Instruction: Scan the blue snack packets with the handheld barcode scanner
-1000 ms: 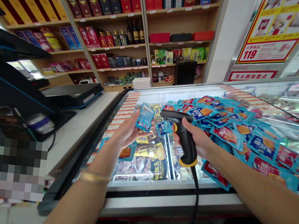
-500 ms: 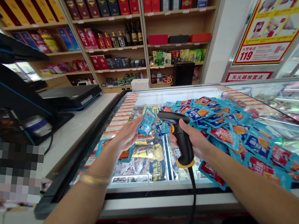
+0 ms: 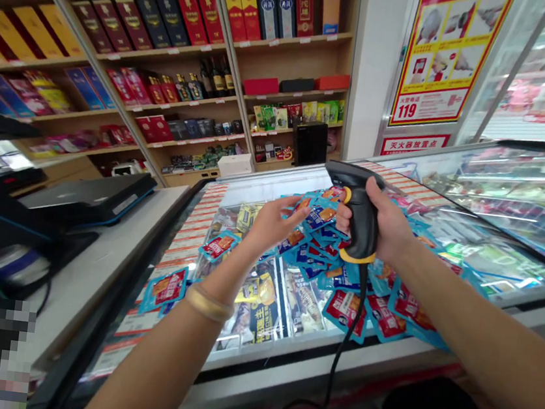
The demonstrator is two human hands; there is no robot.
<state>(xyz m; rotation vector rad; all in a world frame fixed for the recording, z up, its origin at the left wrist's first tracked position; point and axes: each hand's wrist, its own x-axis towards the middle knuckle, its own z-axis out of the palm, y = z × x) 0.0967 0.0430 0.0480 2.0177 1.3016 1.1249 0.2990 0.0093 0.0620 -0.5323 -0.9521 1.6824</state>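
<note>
My right hand point(image 3: 391, 221) is wrapped round the grip of a black and yellow barcode scanner point(image 3: 365, 221), its head pointing left and its cable hanging down. Fingers stretched and thumb apart, my left hand point(image 3: 273, 223) reaches to the near left side of a pile of small blue-edged snack packets point(image 3: 319, 252). Its fingertips are at the packets; whether they touch one I cannot tell. Left of that hand, a red-fronted snack packet point(image 3: 219, 246) lies on the glass freezer top point(image 3: 255, 353). Nearer to me lies another red-fronted packet point(image 3: 167, 288), with more beneath it.
Left of the freezer stands a counter point(image 3: 114, 255) with a flat black device point(image 3: 100, 198) and a can-like item point(image 3: 17, 265). Shelves of boxes and bottles point(image 3: 215, 76) line the back wall. The scanner cable point(image 3: 342, 350) hangs over the freezer's front edge.
My left hand has let go of a snack packet and moved right to the pile. The scanner has risen with my right hand. A packet now lies left of my left hand. The view has shifted.
</note>
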